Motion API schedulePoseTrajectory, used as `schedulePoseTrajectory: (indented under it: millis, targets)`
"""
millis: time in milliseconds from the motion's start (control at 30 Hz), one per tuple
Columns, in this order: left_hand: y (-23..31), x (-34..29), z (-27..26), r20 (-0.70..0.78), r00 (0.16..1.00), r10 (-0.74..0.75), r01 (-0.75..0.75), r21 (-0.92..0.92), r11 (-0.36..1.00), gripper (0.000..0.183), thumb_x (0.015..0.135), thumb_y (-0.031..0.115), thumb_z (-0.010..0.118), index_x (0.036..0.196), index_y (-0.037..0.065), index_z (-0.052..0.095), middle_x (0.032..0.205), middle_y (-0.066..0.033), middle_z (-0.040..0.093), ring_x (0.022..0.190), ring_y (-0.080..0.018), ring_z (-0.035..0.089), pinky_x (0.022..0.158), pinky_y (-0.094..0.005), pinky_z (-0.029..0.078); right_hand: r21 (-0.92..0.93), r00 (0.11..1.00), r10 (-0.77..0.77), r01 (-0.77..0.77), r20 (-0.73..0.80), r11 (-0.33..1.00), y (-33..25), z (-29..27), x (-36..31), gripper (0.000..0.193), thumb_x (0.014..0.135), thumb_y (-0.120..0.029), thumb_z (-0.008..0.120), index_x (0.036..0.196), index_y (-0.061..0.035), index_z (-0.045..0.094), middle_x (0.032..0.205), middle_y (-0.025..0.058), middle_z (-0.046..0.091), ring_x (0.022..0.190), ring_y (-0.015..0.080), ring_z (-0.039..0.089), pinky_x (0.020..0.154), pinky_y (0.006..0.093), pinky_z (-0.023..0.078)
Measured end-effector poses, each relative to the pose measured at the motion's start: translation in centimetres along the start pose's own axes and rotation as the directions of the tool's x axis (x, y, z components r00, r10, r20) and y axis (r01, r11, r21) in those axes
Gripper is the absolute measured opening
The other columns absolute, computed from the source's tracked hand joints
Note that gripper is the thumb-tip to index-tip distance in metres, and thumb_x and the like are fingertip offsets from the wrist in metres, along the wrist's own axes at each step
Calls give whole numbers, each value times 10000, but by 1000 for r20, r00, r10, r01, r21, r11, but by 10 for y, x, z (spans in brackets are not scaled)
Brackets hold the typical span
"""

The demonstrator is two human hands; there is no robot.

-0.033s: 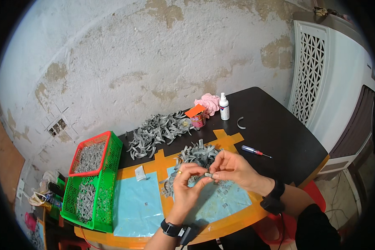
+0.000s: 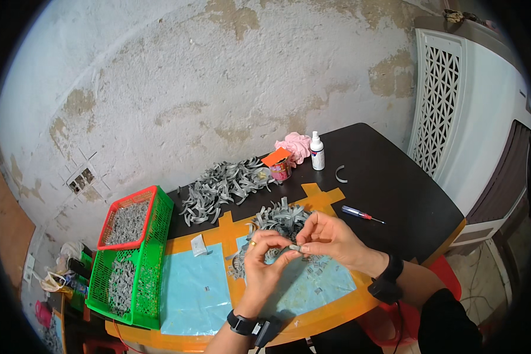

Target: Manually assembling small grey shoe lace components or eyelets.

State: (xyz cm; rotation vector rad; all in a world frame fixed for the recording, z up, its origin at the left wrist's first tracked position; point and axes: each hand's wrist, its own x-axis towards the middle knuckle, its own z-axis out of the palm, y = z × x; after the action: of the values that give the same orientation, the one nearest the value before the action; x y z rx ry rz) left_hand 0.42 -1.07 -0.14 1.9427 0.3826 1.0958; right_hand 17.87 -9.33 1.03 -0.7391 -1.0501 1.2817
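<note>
Thumb and fingers of my left hand and my right hand meet in front of me, pinching a small grey strip piece between them. Both hands are closed on it, and the fingertips cover part of it. Just beyond my hands lies a heap of curved grey strips, partly hidden by them. Small grey bits are scattered on the light blue sheet below my hands.
A larger pile of grey strips lies farther back. Left stand a green basket and a red-rimmed basket, both holding small grey pieces. A screwdriver, white spray bottle, tin can and pink cloth are on the table.
</note>
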Motion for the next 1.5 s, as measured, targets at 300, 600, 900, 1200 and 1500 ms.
schedulePoseTrajectory:
  millis: [300,600,900,1200,1500]
  targets:
    - [7,3,-5,29,996,-84,82,62,995,188,691,-11,780,839,27,671,974,-45,557,895,-138,549,801,-268,450,-328,976,-210,214,48,920,0,-2,0,240,834,9,631,1001,-52,471,940,29,575,894,95,576,786,252,457]
    - [4,3,-8,228,953,-198,240,-174,955,118,791,-7,698,865,16,609,994,-39,521,896,-124,536,799,-259,456,-535,949,-290,308,119,787,1,1,-1,167,831,24,638,943,-10,518,929,53,608,872,125,604,790,273,492]
    - [3,2,-3,158,982,-100,98,23,995,78,847,25,641,867,25,565,978,-38,501,887,-128,516,792,-257,444,-165,989,67,-45,128,985,4,-9,5,126,898,-81,601,986,-1,559,927,60,624,826,121,618,768,259,497]
    - [1,-3,-1,190,966,-173,232,-358,904,89,870,28,616,919,34,541,1000,-37,496,918,-128,515,846,-263,432,-47,984,86,-80,155,996,4,-10,0,135,897,-97,606,975,11,586,916,83,642,857,143,630,791,269,506]
    - [9,0,-2,146,971,-187,226,-321,920,216,805,-31,678,1010,0,616,1045,-63,558,936,-146,566,800,-277,497,-18,988,90,-89,123,996,6,-10,0,148,890,-103,618,982,10,587,934,85,636,854,147,628,782,267,504]
